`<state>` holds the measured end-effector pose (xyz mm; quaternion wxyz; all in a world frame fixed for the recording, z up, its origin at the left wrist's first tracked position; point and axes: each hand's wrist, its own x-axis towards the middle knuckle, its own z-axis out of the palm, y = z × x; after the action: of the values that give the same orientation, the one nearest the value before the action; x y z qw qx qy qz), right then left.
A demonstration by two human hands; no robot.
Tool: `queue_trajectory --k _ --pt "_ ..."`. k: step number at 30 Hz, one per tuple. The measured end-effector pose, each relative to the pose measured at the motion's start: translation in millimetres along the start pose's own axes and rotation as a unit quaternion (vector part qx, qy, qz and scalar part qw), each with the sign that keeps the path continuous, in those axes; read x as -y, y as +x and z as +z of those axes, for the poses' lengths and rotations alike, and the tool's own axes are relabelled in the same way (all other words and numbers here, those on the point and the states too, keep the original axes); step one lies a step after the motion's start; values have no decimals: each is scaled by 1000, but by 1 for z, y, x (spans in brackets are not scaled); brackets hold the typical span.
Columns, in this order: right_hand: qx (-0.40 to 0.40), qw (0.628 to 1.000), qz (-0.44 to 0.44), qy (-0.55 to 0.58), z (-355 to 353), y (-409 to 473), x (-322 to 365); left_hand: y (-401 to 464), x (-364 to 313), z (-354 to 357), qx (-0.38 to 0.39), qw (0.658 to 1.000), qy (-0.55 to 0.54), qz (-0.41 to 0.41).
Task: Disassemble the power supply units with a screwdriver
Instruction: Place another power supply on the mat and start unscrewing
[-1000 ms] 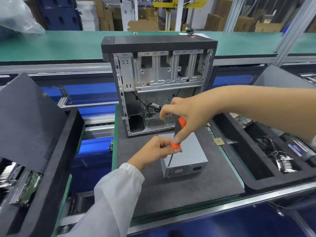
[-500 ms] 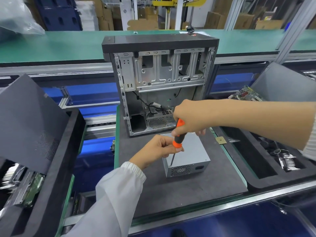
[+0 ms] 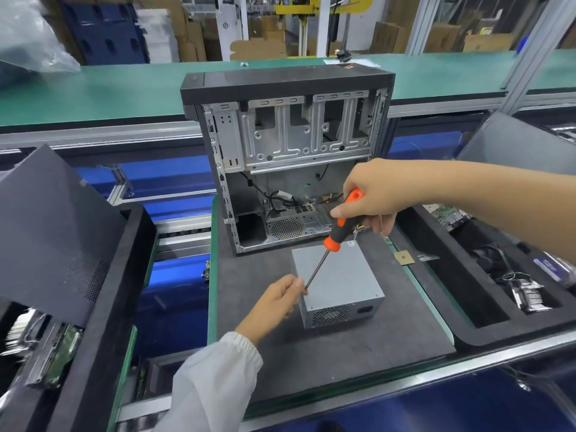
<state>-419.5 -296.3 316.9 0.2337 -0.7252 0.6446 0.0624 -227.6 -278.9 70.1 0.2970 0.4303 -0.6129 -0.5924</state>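
Grey metal PSU [image 3: 338, 283] lay flat on dark mat, vent grille facing viewer, orange-black screwdriver [image 3: 333, 236] tilted w/ tip at its left edge

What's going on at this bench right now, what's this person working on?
A person is taking apart a grey power supply unit lying on the dark mat in front of an opened computer case. The right hand grips an orange-and-black screwdriver, tilted, its tip down at the unit's near left edge. The left hand is at that same edge, fingers pinched beside the tip. The unit's cover looks still on.
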Motion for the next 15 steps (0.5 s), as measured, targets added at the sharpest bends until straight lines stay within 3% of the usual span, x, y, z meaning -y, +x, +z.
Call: queue_trajectory --k 6,9,11,15 --pt "-10 988 12 153 9 11 -24 2 3 5 -21 987 -156 15" --pt "-13 970 16 241 15 18 -41 5 9 -1 -69 952 -298 -11" --pt "14 935 46 351 21 24 -56 9 11 -6 -101 923 -370 -39" --pt "108 792 95 593 51 33 -92 19 15 -10 -177 885 -415 -119"
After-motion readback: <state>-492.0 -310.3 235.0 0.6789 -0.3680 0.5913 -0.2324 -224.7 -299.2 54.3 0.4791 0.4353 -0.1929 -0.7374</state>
